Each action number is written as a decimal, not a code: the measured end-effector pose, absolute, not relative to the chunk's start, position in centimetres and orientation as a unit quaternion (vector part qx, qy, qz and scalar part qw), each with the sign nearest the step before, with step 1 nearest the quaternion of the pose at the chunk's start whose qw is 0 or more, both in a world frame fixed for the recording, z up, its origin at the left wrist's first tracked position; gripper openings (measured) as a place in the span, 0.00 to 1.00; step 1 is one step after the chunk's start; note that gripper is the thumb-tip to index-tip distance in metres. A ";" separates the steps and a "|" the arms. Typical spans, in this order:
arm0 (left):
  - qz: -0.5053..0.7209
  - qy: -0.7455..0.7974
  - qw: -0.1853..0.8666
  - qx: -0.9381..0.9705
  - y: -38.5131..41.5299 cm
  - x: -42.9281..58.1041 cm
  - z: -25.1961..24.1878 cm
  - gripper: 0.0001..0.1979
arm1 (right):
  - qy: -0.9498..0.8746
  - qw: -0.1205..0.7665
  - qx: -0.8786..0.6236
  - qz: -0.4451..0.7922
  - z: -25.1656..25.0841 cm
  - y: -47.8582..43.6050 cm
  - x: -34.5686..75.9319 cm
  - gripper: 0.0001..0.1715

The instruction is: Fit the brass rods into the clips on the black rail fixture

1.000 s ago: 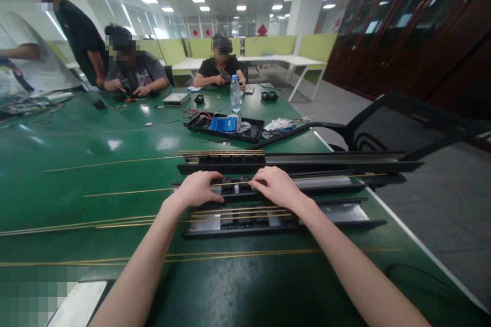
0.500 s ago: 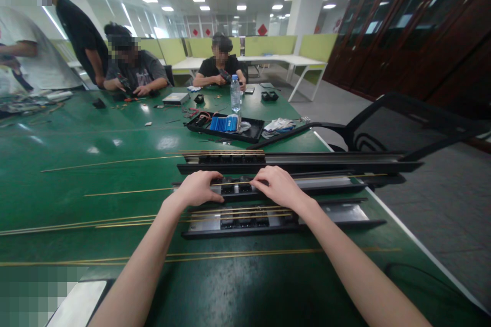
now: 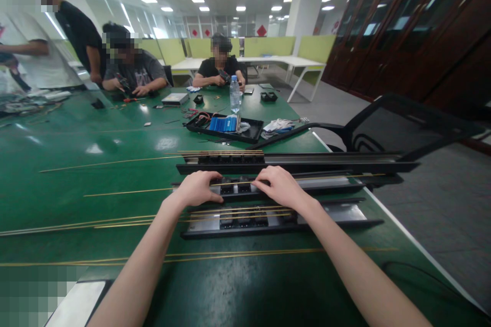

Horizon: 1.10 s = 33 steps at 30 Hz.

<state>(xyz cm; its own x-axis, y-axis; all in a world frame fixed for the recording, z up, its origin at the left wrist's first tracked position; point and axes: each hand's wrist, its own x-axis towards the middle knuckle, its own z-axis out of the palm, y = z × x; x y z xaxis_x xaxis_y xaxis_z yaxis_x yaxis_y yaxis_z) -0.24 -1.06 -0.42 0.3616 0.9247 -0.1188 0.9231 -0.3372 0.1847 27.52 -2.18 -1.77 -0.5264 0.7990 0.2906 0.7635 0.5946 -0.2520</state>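
Three dark metal channels lie across the green table, with black blocks in them. At the middle channel [image 3: 326, 183], my left hand [image 3: 199, 187] is at the left end, thumb and fingers apart around the channel beside the black blocks [image 3: 244, 185]. My right hand [image 3: 274, 182] pinches a thin golden rod [image 3: 130, 193] just right of those blocks; the rod runs along the channel and out to the left. The near channel [image 3: 353, 212] holds more blocks under several rods. Behind, the far channel [image 3: 337, 166] carries a row of blocks and rods.
More golden rods [image 3: 230, 253] lie in front. Beyond the channels are a black tray [image 3: 251, 135] with a blue packet, white gloves [image 3: 278, 126] and a water bottle [image 3: 235, 94]. A black chair [image 3: 406, 127] stands at the right edge. Other people are across the table.
Both hands stay nearly in place at the middle channel. At the far left, the standing person's arm has shifted slightly.
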 end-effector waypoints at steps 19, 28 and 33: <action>0.004 0.567 0.121 0.815 -1.1 -0.3 -0.3 0.36 | -0.876 0.210 -0.431 0.058 -1.4 -2.4 29.1 0.15; 0.005 0.568 0.116 0.815 -1.1 -0.4 -0.4 0.37 | -0.876 0.216 -0.426 0.065 -1.4 -2.5 29.5 0.15; 0.001 0.569 0.118 0.814 -1.3 -0.2 -0.1 0.37 | -0.876 0.216 -0.426 0.067 -1.5 -2.5 29.8 0.15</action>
<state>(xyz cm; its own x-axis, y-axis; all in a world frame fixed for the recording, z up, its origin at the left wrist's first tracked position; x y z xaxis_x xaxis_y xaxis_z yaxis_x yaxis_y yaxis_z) -0.21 -1.26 -0.09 0.3528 0.9262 -0.1329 0.9259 -0.3250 0.1926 29.77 -2.52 -1.49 -0.5442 0.7746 0.3223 0.7169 0.6289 -0.3009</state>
